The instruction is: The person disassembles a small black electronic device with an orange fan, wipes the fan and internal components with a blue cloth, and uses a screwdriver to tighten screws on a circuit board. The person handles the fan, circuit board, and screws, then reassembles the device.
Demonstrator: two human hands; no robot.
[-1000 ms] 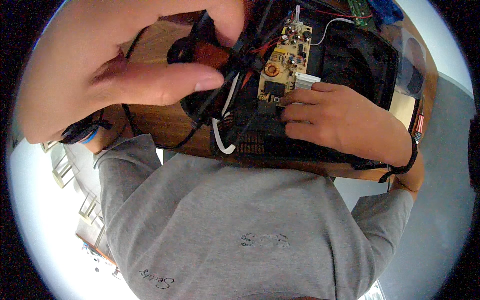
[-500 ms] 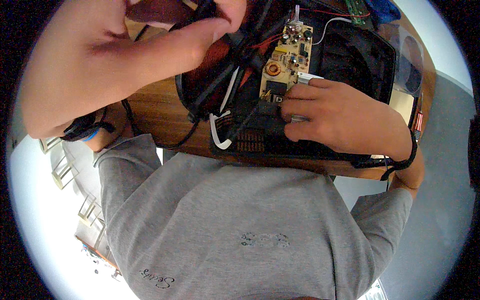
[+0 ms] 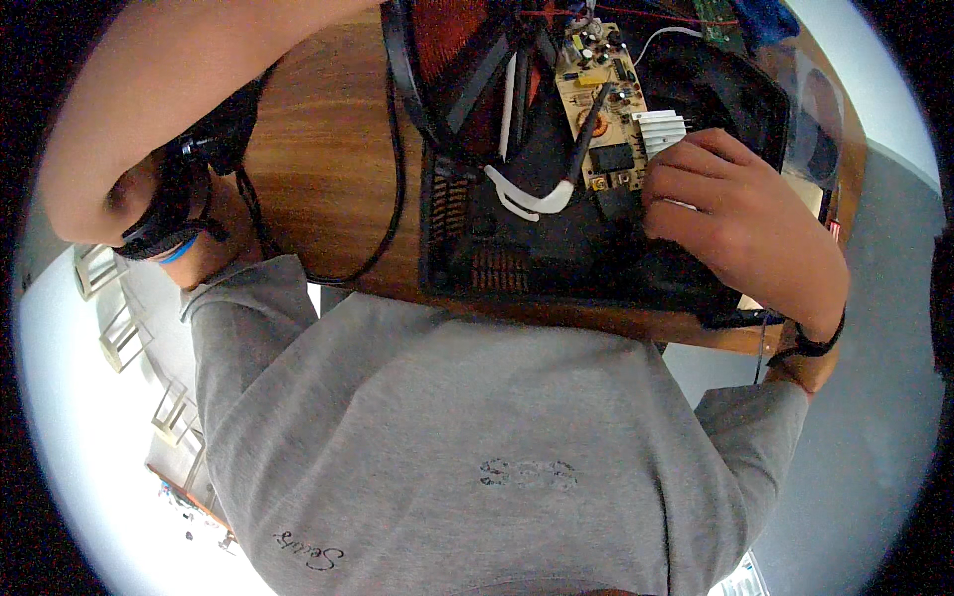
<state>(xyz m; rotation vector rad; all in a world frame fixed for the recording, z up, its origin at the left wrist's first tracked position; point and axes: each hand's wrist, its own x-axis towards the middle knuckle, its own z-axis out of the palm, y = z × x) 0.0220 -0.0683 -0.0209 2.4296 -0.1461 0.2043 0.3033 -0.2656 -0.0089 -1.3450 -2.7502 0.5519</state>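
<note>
My right hand [image 3: 730, 204] has its fingers curled over the silver finned heat sink [image 3: 659, 129] at the right edge of a tan circuit board [image 3: 601, 84]; the fingertips are hidden. The board is tilted over a black plastic casing [image 3: 556, 273]. It carries a copper-wound ring, a black block and several small parts. Only my left forearm [image 3: 229, 70] shows, crossing the upper left; the left hand is beyond the top edge. A reddish-brown coil disc [image 3: 447, 60] with black ribs stands tilted left of the board. A white sleeved lead [image 3: 527, 199] loops below it.
The casing rests on a wooden table [image 3: 323, 149], along whose left part a black cable [image 3: 393, 199] curves. A green board [image 3: 720, 25] and blue cloth [image 3: 770, 20] lie at the far right. A clear plastic piece [image 3: 815, 109] is beside the casing.
My left hand has gone up out of view. The coil disc is tilted further up. My right hand and the circuit board have moved right, and the white lead has shifted right.
</note>
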